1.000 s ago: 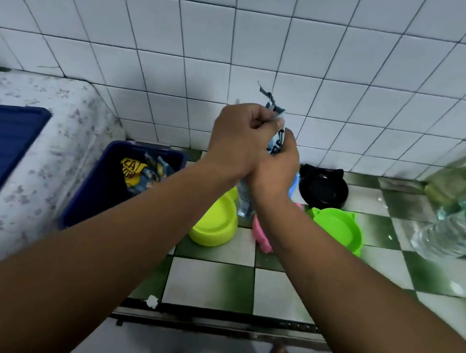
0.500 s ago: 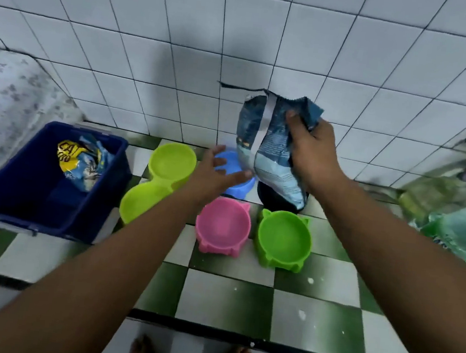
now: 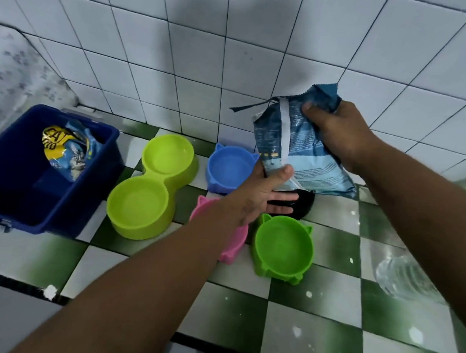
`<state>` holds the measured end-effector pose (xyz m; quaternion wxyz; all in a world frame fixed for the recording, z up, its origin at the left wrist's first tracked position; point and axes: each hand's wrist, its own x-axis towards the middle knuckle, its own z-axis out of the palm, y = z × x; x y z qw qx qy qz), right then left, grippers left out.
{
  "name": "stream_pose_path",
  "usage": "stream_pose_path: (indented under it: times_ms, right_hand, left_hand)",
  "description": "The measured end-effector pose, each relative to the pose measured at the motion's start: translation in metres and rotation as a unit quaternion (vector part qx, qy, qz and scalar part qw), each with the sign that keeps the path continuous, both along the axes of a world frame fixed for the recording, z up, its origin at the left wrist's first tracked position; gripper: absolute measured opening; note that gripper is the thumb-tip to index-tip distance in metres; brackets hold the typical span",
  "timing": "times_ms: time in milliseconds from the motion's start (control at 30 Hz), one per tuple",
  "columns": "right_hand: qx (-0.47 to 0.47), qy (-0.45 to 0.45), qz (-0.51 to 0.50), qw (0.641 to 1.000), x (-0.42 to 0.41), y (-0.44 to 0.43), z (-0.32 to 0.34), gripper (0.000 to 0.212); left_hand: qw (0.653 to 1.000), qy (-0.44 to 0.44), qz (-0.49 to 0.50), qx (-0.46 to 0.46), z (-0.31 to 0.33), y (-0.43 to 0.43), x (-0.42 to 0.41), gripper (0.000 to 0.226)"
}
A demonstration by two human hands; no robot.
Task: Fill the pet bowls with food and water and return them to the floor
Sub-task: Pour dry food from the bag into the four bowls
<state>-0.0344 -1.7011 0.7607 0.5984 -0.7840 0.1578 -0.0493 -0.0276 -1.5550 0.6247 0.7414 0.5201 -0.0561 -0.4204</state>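
Blue foil food bag (image 3: 304, 144) sits upper right of centre, tipped over the black bowl (image 3: 302, 204); you hold it that way so the kibble will likely drop straight in. Your right hand (image 3: 341, 131) clamps the bag's upper part, fingers (image 3: 311, 111) curled and pinching the crumpled foil near the torn top strip. Your left hand (image 3: 265, 192) props the bag's lower corner, thumb pressed on the foil, the other fingers spread flat over the black bowl, probably steadying the pour.

Bowls cluster centre frame on the green-and-white checkered worktop (image 3: 310, 320): lime double bowl (image 3: 150, 186) left, blue cat-ear bowl (image 3: 228, 167) behind, pink bowl (image 3: 233, 244) mostly hidden under your forearm, green cat-ear bowl (image 3: 283, 246) in front. All visible bowls look empty, so filling has barely started. Cannot tell if any kibble is falling.

Dark blue tub (image 3: 10, 191) at left holds a second, yellow-and-blue food pouch (image 3: 64, 151). A clear water bottle (image 3: 402, 275) lies blurred at right edge, ready for the water step.
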Motion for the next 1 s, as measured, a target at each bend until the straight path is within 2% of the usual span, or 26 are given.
stream_pose_path:
  times_ms: [100,133,233,267,367,500,667,833,1000]
  right_hand:
    - [-0.078,0.029,0.027,0.996,0.012,-0.003,0.0,0.01]
    - [-0.105,0.038,0.034,0.993,0.016,-0.004,0.0,0.009]
    - [-0.166,0.054,0.051,0.983,0.028,-0.003,-0.003,0.009]
    - [-0.178,0.056,0.056,0.981,0.031,-0.003,-0.005,0.012]
    - [-0.2,0.066,0.067,0.975,0.04,0.0,-0.011,0.026]
    - [-0.236,0.102,0.082,0.963,0.054,0.001,-0.018,0.032]
    - [-0.273,0.123,0.103,0.948,0.063,0.004,-0.024,0.033]
    - [-0.305,0.124,0.142,0.933,0.066,0.007,-0.025,0.025]
    - [-0.346,0.109,0.172,0.916,0.069,0.013,-0.026,0.026]
  left_hand:
    - [0.998,0.055,0.027,0.003,0.0,-0.014,-0.007,0.098]
    - [0.997,0.066,0.036,0.006,-0.001,-0.018,-0.009,0.091]
    - [0.995,0.082,0.054,0.015,-0.004,-0.026,-0.013,0.041]
    - [0.994,0.086,0.057,0.021,-0.005,-0.028,-0.013,0.035]
    - [0.994,0.088,0.062,0.033,-0.009,-0.032,-0.013,0.053]
    - [0.992,0.101,0.069,0.026,-0.016,-0.039,-0.013,0.063]
    - [0.989,0.128,0.072,-0.002,-0.021,-0.044,-0.012,0.048]
    - [0.986,0.145,0.081,-0.017,-0.021,-0.049,-0.017,0.063]
    - [0.982,0.157,0.09,-0.047,-0.024,-0.052,-0.02,0.076]
